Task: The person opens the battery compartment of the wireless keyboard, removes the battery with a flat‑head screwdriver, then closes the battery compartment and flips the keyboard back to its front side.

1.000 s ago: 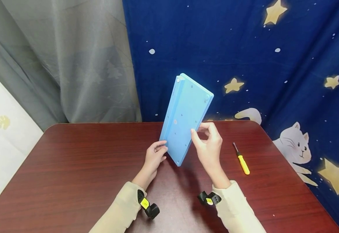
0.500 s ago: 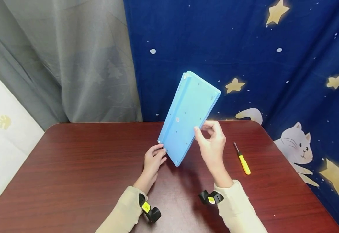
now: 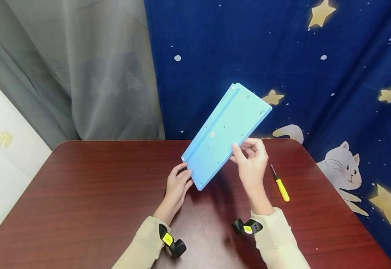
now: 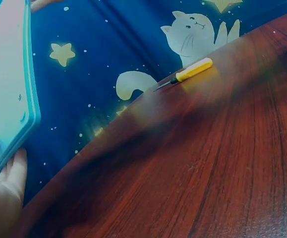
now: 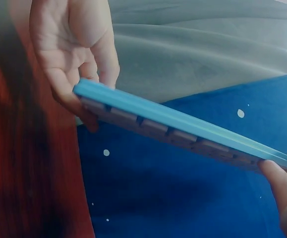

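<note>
A light blue keyboard [image 3: 225, 134] is held up above the table, tilted, its underside with small screws turned towards me in the head view. My left hand [image 3: 178, 185] grips its lower left end, thumb on the underside. With thumb and fingers, my right hand [image 3: 252, 160] pinches the long right edge. The right wrist view shows the keyboard [image 5: 183, 126] edge-on, its keys facing down. There the left hand [image 5: 76, 44] holds the far end and the right hand [image 5: 284, 186] the near edge. In the left wrist view only part of the keyboard [image 4: 9, 84] appears.
A screwdriver [image 3: 281, 186] with a yellow handle lies on the dark red wooden table [image 3: 98, 198], right of the right hand. Behind the table hang a grey curtain [image 3: 114, 74] and a blue curtain [image 3: 208, 45] with stars and a cat.
The keyboard has tipped over to the right, its upper end swinging rightwards and its lower end staying near the left hand. The right hand has moved slightly right with it.
</note>
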A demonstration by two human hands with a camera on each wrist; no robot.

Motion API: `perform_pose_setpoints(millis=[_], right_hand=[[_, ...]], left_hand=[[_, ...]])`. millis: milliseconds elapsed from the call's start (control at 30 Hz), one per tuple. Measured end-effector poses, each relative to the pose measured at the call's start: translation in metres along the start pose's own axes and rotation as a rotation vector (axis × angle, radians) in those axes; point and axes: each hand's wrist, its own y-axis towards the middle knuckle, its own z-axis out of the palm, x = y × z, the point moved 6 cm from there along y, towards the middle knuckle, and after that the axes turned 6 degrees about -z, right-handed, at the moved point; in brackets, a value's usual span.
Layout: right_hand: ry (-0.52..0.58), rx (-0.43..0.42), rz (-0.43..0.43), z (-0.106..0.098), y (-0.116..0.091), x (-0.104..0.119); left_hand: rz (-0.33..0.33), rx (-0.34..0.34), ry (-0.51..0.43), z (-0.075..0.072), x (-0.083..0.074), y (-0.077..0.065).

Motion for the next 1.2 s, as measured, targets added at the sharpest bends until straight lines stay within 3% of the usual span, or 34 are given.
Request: perform_pose_setpoints(millis=[233,500,867,1200], right_hand=[[0.090,-0.034,0.052,-0.007,0.002,-0.008],[0.103,-0.059,0.091,-0.010,0.002,-0.016],[0.093,-0.078,0.180,-0.014,0.001,-0.031],[0.165,-0.118,0.229,-0.019,-0.002,-0.040]], left_hand=[[0.019,0.070,-0.085,0.004,-0.007,-0.002],[-0.002,0.101,-0.115,0.006,-0.017,-0.006],[-0.005,0.052,-0.134,0.001,-0.025,-0.008],[0.041,0.001,-0.125,-0.001,-0.036,-0.014]])
